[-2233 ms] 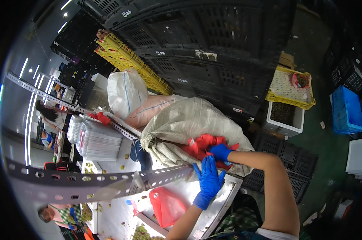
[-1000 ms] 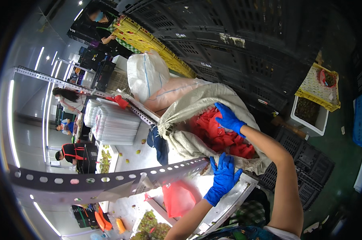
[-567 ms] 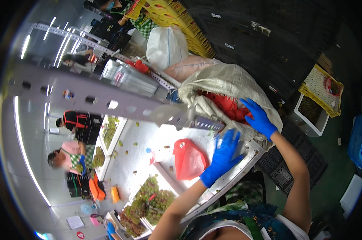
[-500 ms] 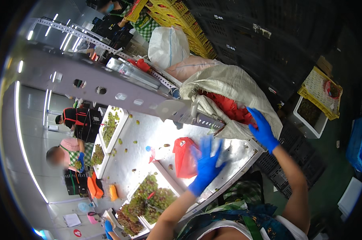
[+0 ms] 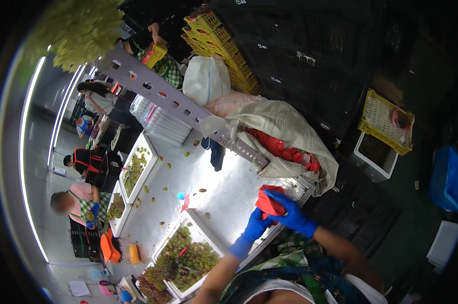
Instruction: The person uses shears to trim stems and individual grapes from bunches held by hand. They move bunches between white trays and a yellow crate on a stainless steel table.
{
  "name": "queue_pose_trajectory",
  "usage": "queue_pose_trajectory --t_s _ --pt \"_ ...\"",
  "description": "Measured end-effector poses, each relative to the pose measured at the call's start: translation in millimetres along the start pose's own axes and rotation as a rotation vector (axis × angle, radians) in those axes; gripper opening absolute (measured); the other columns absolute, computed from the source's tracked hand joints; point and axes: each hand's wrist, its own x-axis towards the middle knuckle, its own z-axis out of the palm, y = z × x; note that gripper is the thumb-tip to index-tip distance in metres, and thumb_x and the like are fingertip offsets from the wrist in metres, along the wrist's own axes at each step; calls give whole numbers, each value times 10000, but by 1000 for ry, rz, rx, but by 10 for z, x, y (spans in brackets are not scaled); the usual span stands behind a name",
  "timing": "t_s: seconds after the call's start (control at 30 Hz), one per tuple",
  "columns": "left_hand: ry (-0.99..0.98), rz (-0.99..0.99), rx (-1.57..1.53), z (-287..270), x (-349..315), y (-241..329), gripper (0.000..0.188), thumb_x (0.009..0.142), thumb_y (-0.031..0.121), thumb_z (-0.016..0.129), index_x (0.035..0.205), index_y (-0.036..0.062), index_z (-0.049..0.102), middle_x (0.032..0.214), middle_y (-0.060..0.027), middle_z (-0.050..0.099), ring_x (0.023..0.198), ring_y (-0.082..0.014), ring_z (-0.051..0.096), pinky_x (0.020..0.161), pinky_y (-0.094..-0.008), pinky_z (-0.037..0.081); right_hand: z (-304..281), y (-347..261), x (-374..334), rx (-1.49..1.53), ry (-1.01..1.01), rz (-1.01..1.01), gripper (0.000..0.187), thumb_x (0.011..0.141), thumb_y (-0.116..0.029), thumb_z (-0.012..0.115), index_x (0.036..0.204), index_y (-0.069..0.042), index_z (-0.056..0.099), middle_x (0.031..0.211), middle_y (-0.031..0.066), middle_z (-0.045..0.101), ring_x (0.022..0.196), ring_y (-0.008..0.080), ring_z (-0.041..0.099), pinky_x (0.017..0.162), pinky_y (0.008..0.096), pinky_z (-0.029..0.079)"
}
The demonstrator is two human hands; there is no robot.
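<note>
Crowded packing room, white tabletop scattered with loose grapes, a tray of grape bunches set at its near edge within easy reach. Open woven sack slumped at the far corner, mouth turned toward the worker, full of red mesh bags. Both blue-gloved hands closed on one red mesh bag above the tabletop's near corner: right hand curled over the top, left hand gripping from below.

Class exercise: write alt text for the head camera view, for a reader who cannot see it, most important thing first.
Seen from above, a person's two blue-gloved hands, left hand and right hand, hold a red bag over the edge of a steel table. An open sack of more red bags lies beyond, and a white tray of grapes sits to the left, with other workers farther off.
</note>
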Motion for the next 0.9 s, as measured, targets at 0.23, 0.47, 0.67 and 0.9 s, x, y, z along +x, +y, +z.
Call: queue_pose_trajectory --t_s 0.23,0.47,0.67,0.9 --pt "80 527 125 266 -307 368 715 782 82 630 1377 149 240 1279 -92 426 1135 -198 450 935 -337 367 -873 320 441 -393 640 -217 444 809 -97 495 1251 -91 456 1246 155 463 1179 294 412 1000 370 291" --pt "312 481 137 -200 -1020 7 634 818 4 538 1370 124 252 1248 -105 453 1078 -190 499 902 -299 401 -1326 2060 1011 -791 -21 558 627 806 -504 450 1263 -77 411 1317 152 380 1165 284 393 988 365 297" --pt "702 373 -191 -600 -1967 -1094 575 837 73 541 1353 138 295 1196 -110 493 1018 -185 534 840 -283 434 -1083 1675 1271 -194 -87 1129 418 872 -293 433 1197 -33 478 1219 162 480 1099 252 458 930 336 359" --pt "1034 334 -262 -756 -2886 -1743 604 837 108 563 1362 164 270 1210 -100 470 986 -160 533 817 -277 438 -1788 2640 1769 -500 -51 743 425 876 -321 438 1149 -4 514 1124 134 542 1006 221 510 855 338 401"
